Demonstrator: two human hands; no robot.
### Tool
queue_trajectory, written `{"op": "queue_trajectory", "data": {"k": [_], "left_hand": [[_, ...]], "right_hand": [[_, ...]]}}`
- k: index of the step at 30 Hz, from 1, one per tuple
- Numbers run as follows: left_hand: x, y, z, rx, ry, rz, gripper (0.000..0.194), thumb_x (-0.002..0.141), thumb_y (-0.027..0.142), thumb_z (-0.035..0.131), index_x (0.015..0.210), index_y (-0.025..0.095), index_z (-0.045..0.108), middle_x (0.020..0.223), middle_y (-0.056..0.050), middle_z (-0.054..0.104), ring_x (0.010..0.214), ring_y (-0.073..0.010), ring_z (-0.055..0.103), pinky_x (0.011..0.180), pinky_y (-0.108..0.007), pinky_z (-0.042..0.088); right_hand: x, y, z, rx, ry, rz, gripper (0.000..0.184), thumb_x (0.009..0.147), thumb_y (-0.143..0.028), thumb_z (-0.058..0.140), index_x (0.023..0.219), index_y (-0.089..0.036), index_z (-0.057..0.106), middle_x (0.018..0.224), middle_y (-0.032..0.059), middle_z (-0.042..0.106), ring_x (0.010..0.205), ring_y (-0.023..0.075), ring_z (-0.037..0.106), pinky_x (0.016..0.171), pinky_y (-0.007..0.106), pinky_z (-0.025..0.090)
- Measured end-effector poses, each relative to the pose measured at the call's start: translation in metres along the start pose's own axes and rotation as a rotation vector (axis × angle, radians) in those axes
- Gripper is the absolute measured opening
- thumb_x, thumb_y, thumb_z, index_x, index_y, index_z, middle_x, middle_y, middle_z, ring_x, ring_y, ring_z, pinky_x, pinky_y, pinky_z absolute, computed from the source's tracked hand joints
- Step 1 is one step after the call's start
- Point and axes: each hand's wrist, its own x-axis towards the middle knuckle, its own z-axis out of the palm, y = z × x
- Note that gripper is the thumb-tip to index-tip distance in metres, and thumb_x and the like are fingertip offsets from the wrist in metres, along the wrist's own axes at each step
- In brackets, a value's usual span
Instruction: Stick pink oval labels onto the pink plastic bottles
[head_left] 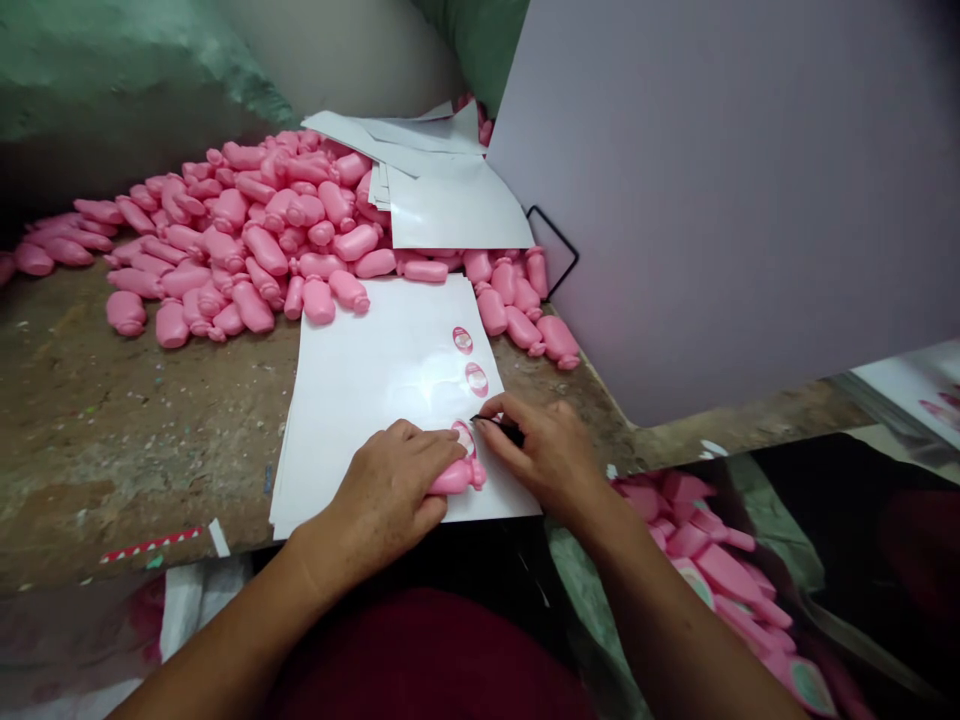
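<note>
Head view: I see the left hand [401,472] gripping a pink bottle [454,478], the right hand [546,447] pinching a black tool [511,432]; between them, a slipping tip could tear the oval sticker [465,436].

The scene is viewed by a single camera worn on the person's head, faced forward and downward; the left hand [386,478] and right hand [547,450] are seen from close above, and the tabletop [165,420] is shown stretching away beyond them toward the heaped pink bottles [264,249].
</note>
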Motion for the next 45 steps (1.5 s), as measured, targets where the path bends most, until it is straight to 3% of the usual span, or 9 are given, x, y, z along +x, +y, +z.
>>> {"op": "queue_trajectory", "data": {"k": [3,8,11,20,24,32,36,39,45], "left_hand": [[-0.002,-0.003,0.001,-0.131,0.090,-0.032,0.041,0.078,0.009,0.050,0.115,0.022,0.063,0.126,-0.002,0.070,0.101,-0.0241,0.060,0.094,-0.041,0.046],[0.003,-0.005,-0.008,-0.475,0.229,-0.400,0.029,0.088,0.043,0.056,0.110,0.025,0.061,0.105,-0.003,0.071,0.096,-0.0234,0.063,0.089,-0.039,0.046],[0.007,-0.007,-0.014,-0.623,0.276,-0.472,0.033,0.085,0.051,0.060,0.103,0.024,0.060,0.106,-0.003,0.069,0.095,-0.0223,0.061,0.086,-0.036,0.046],[0.007,-0.008,-0.011,-0.599,0.317,-0.514,0.031,0.085,0.049,0.061,0.105,0.025,0.062,0.102,-0.001,0.067,0.093,-0.0211,0.059,0.089,-0.037,0.044],[0.008,-0.012,-0.009,-0.781,0.359,-0.530,0.036,0.084,0.049,0.066,0.108,0.023,0.062,0.105,-0.003,0.068,0.096,-0.0209,0.062,0.089,-0.037,0.047],[0.009,-0.014,-0.010,-1.188,0.472,-0.639,0.046,0.077,0.041,0.076,0.114,0.020,0.057,0.109,-0.008,0.068,0.100,-0.0193,0.068,0.095,-0.037,0.051],[0.005,-0.009,-0.011,-1.186,0.509,-0.573,0.047,0.076,0.037,0.079,0.115,0.021,0.058,0.093,-0.001,0.066,0.084,-0.0143,0.066,0.082,-0.030,0.053],[0.000,0.000,-0.011,-1.411,0.452,-0.490,0.046,0.079,0.042,0.077,0.117,0.023,0.059,0.092,0.000,0.065,0.078,-0.0110,0.063,0.073,-0.024,0.052],[-0.008,0.021,-0.011,-1.762,0.409,-0.530,0.051,0.092,0.064,0.050,0.112,0.020,0.064,0.095,-0.005,0.067,0.083,-0.0151,0.065,0.070,-0.025,0.053]], "right_hand": [[0.002,-0.002,-0.001,-0.005,-0.036,-0.024,0.010,0.088,-0.025,0.059,0.086,-0.021,0.067,0.076,0.0023,0.076,0.071,0.0205,0.066,0.074,0.034,0.033],[0.001,0.000,-0.005,0.071,-0.009,-0.039,0.011,0.088,-0.027,0.059,0.085,-0.021,0.068,0.070,0.0007,0.073,0.063,0.0173,0.062,0.069,0.032,0.035],[-0.002,0.001,-0.006,-0.005,-0.017,-0.015,0.011,0.087,-0.026,0.058,0.087,-0.021,0.068,0.075,0.0031,0.076,0.068,0.0203,0.065,0.071,0.034,0.034],[-0.002,-0.007,-0.005,-0.066,-0.074,0.026,0.014,0.090,-0.031,0.059,0.087,-0.021,0.068,0.079,0.0030,0.076,0.071,0.0212,0.066,0.074,0.035,0.035],[-0.001,-0.009,-0.002,-0.104,-0.035,0.062,0.021,0.089,-0.038,0.062,0.080,-0.020,0.067,0.072,0.0040,0.071,0.065,0.0198,0.060,0.074,0.037,0.034],[-0.008,0.004,-0.012,0.752,-0.020,0.288,0.037,0.078,-0.052,0.065,0.062,-0.021,0.051,0.055,-0.0060,0.040,0.052,0.0106,0.035,0.050,0.026,0.026],[-0.010,-0.011,-0.025,0.763,0.047,0.275,0.038,0.076,-0.049,0.070,0.060,-0.021,0.050,0.055,-0.0058,0.039,0.051,0.0100,0.034,0.049,0.025,0.027],[-0.008,-0.031,-0.030,0.798,0.005,0.199,0.034,0.077,-0.045,0.069,0.059,-0.021,0.050,0.056,-0.0045,0.042,0.052,0.0106,0.037,0.049,0.025,0.029],[-0.002,-0.060,-0.020,0.851,-0.091,0.113,0.030,0.078,-0.040,0.064,0.058,-0.022,0.052,0.056,-0.0036,0.047,0.053,0.0111,0.040,0.050,0.026,0.031]]}}
